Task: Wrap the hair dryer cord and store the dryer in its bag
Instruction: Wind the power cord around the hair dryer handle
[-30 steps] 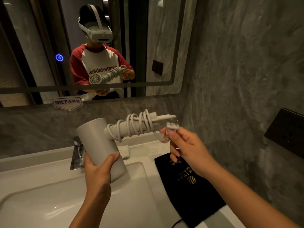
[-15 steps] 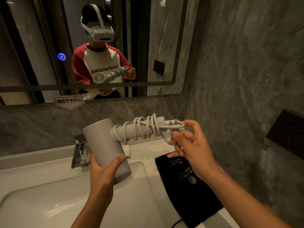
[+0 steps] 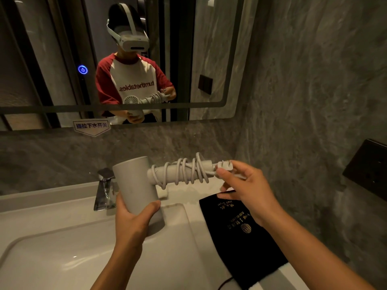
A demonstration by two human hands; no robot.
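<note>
A pale grey hair dryer [image 3: 136, 185] hangs over the washbasin, its barrel upright and its handle pointing right. My left hand [image 3: 134, 222] grips the barrel from below. The white cord [image 3: 184, 170] is wound in several loops around the handle. My right hand [image 3: 247, 191] pinches the white plug [image 3: 225, 165] at the handle's end, prongs up. The black fabric bag [image 3: 240, 241] with gold print lies flat on the counter, under and in front of my right hand.
A white washbasin [image 3: 62, 258] fills the lower left, with a chrome tap [image 3: 104, 187] behind the dryer. A mirror [image 3: 209, 59] on the grey stone wall reflects a person wearing a headset. A dark socket plate [image 3: 366, 168] sits on the right wall.
My right hand carried the plug around the handle's end and laid on one more stretch of cord. The plug now sits against the handle tip, and the dryer has drifted slightly right.
</note>
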